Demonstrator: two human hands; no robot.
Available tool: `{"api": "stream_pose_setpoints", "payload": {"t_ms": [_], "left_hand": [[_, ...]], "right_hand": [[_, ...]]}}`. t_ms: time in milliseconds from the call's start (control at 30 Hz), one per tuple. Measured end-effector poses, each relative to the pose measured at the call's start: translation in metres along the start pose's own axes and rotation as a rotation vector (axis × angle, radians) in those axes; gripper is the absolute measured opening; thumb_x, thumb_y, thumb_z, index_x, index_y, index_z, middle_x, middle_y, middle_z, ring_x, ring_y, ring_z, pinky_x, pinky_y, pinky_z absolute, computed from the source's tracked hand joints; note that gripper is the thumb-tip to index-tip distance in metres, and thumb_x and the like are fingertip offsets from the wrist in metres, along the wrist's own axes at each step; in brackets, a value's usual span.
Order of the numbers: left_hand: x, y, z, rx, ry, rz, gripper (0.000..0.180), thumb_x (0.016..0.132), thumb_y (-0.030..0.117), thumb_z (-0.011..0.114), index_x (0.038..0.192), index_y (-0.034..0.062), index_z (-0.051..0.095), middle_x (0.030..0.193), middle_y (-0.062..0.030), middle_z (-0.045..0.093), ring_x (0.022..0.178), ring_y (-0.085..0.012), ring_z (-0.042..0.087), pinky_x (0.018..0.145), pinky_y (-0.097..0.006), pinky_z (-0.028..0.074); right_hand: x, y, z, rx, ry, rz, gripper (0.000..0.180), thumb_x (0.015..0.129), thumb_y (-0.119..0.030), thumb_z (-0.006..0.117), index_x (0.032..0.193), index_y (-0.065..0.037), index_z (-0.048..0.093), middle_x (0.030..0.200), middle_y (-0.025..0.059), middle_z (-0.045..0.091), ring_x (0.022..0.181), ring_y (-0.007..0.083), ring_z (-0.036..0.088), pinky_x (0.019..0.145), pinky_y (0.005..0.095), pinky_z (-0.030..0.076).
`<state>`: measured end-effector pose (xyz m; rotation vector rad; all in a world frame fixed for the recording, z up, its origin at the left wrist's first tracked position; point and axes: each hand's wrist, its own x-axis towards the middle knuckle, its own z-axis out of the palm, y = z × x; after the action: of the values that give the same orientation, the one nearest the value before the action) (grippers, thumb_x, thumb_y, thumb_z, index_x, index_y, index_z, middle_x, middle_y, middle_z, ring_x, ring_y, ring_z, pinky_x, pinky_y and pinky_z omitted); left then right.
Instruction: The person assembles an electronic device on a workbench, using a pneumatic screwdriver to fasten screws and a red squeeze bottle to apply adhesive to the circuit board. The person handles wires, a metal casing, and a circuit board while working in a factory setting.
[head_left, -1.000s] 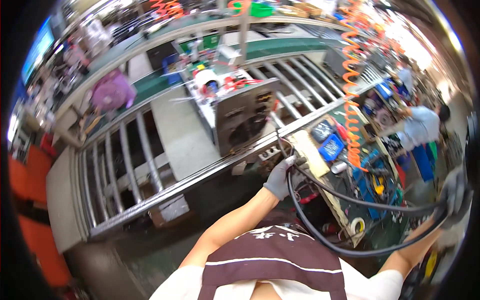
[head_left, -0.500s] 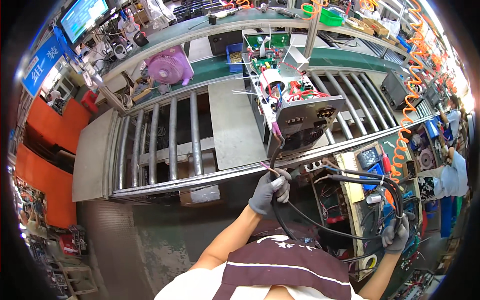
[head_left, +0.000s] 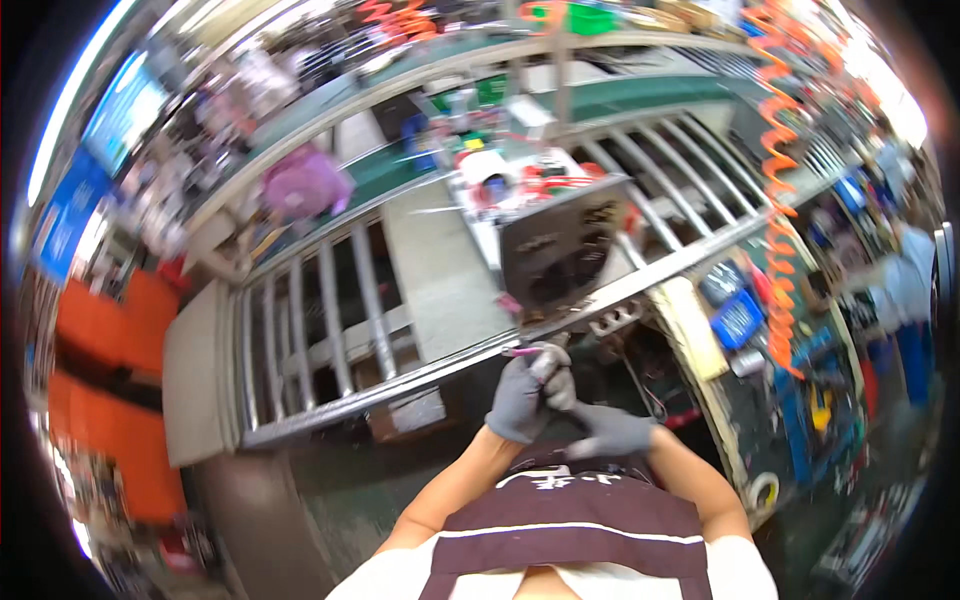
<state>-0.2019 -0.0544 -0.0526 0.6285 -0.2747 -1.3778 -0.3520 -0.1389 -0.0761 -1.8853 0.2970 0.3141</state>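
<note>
"Nearest?"
"A blurred right hand (head_left: 615, 432), its grip impossible to tell; farther left, the gloved left hand (head_left: 532, 388) clenches a pink wire (head_left: 518, 351)."
"Beyond?"
"An open metal unit (head_left: 560, 255) on the roller conveyor (head_left: 333, 320), far of the wire."

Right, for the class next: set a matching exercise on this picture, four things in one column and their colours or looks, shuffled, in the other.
1. hose
2. left hand
3. fan
4. apron

A. purple, blurred
B. dark, with a white stripe
C. orange and coiled
D. gloved in grey

Pairs: 1-C, 2-D, 3-A, 4-B
</note>
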Motion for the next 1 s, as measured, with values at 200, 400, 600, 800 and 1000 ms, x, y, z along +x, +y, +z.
{"api": "stream_pose_setpoints", "payload": {"t_ms": [200,400,600,800,1000], "left_hand": [[0.025,-0.035,-0.005,0.196,0.246,-0.125,0.016,0.087,0.018,0.054,0.088,0.0022,0.056,0.062,-0.0013,0.048,0.055,-0.0123,0.047,0.052,-0.028,0.04],[0.086,-0.05,-0.012,0.389,-0.369,-0.337,0.042,0.09,0.041,0.05,0.063,0.0085,0.048,0.064,-0.0051,0.049,0.064,-0.0211,0.048,0.068,-0.037,0.042],[0.089,-0.109,0.001,0.187,-0.063,-0.353,0.037,0.091,0.038,0.052,0.066,0.011,0.045,0.066,-0.0033,0.049,0.056,-0.0156,0.041,0.059,-0.034,0.038],[0.068,-0.125,0.002,0.279,0.21,-0.031,0.04,0.076,-0.001,0.058,0.113,0.0078,0.044,0.074,0.0002,0.043,0.062,-0.0108,0.043,0.059,-0.032,0.043],[0.07,-0.129,0.053,0.951,0.427,0.006,0.02,0.085,0.015,0.061,0.101,0.0023,0.058,0.067,0.0016,0.049,0.053,-0.0052,0.045,0.048,-0.022,0.038]], "right_hand": [[0.026,0.05,0.046,0.074,0.333,0.071,0.046,0.079,-0.046,0.059,0.081,0.0,0.064,0.08,0.0219,0.063,0.075,0.0351,0.061,0.069,0.0425,0.045],[-0.031,0.084,0.003,0.323,0.26,0.049,0.034,0.071,-0.034,0.069,0.09,-0.006,0.067,0.086,0.0094,0.067,0.079,0.0215,0.062,0.073,0.0352,0.047],[-0.153,0.24,-0.105,0.563,1.748,0.152,0.018,0.084,-0.018,0.049,0.094,-0.004,0.056,0.08,0.0072,0.06,0.073,0.0184,0.058,0.069,0.0346,0.048],[-0.35,0.384,-0.196,0.613,2.205,1.263,0.061,0.067,-0.043,0.067,0.107,0.002,0.059,0.103,0.0238,0.062,0.098,0.0328,0.061,0.084,0.0386,0.048],[-0.388,0.477,-0.209,-0.377,2.015,1.466,0.063,0.067,-0.05,0.066,0.108,-0.003,0.059,0.11,0.0195,0.06,0.099,0.0324,0.06,0.084,0.0408,0.048]]}}
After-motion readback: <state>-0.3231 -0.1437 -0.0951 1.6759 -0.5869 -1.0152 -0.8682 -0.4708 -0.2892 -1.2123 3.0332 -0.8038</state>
